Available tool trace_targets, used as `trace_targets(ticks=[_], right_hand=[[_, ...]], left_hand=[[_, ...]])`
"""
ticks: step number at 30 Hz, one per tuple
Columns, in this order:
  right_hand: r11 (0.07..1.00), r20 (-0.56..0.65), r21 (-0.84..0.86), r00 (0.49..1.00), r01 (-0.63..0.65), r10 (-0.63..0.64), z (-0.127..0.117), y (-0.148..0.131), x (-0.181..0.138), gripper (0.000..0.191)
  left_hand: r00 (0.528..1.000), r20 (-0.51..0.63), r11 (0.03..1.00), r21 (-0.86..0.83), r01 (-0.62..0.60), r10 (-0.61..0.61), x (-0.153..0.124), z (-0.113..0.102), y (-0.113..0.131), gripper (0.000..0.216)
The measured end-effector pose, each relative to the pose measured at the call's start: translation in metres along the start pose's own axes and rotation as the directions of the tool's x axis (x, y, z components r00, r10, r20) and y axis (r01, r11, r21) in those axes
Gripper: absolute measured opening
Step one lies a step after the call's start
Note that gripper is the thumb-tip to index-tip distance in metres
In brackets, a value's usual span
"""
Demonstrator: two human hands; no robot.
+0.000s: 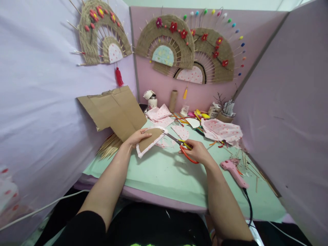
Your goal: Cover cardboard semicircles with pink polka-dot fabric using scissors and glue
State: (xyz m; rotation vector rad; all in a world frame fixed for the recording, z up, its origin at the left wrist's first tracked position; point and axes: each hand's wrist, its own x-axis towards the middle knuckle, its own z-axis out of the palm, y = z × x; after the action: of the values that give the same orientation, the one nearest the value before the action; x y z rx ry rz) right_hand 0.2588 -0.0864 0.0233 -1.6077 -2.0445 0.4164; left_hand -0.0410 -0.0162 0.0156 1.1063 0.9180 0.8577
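My left hand [139, 137] grips a half-round piece of brown cardboard [151, 140] by its left side, thumb on top. Pink dotted white fabric is folded round its border. My right hand [196, 150] is closed on the handles of a pair of scissors [175, 139], one red and one yellow. Their blades reach left to the upper right corner of the fabric border. Just behind the blades lies a half-round patch of dotted fabric [180, 132], with small fabric scraps [164, 143] under the cardboard on the green tabletop.
A pink glue gun [235, 172] with a black cord lies at the right among thin sticks. Bunched dotted cloth [221, 131] sits behind it. At the left, a cardboard sheet [115, 111] leans over bundled skewers [109, 146]. Twine-wrapped fan decorations [166, 41] hang on the walls.
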Motion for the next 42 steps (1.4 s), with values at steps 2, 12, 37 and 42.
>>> trace_targets(ticks=[2,12,37,42], right_hand=[[1.0,0.002,0.01,1.0,-0.003,0.003,0.0,0.001,0.0,0.037],[1.0,0.044,0.024,0.999,0.01,-0.011,0.001,0.009,0.0,0.032],[0.951,-0.201,0.291,0.965,-0.108,0.171,0.014,-0.004,0.009,0.036],[0.962,-0.267,0.269,0.956,-0.042,0.117,0.026,-0.017,0.007,0.041]], left_hand=[[1.0,0.003,1.0,-0.003,0.001,-0.001,-0.001,0.0,0.0,0.05],[1.0,-0.001,0.999,0.037,-0.011,0.011,-0.002,0.001,0.001,0.057],[0.965,-0.259,0.863,-0.492,-0.111,-0.024,0.021,0.0,-0.014,0.031],[0.97,-0.239,0.769,-0.627,-0.125,-0.038,0.017,0.006,-0.012,0.042]])
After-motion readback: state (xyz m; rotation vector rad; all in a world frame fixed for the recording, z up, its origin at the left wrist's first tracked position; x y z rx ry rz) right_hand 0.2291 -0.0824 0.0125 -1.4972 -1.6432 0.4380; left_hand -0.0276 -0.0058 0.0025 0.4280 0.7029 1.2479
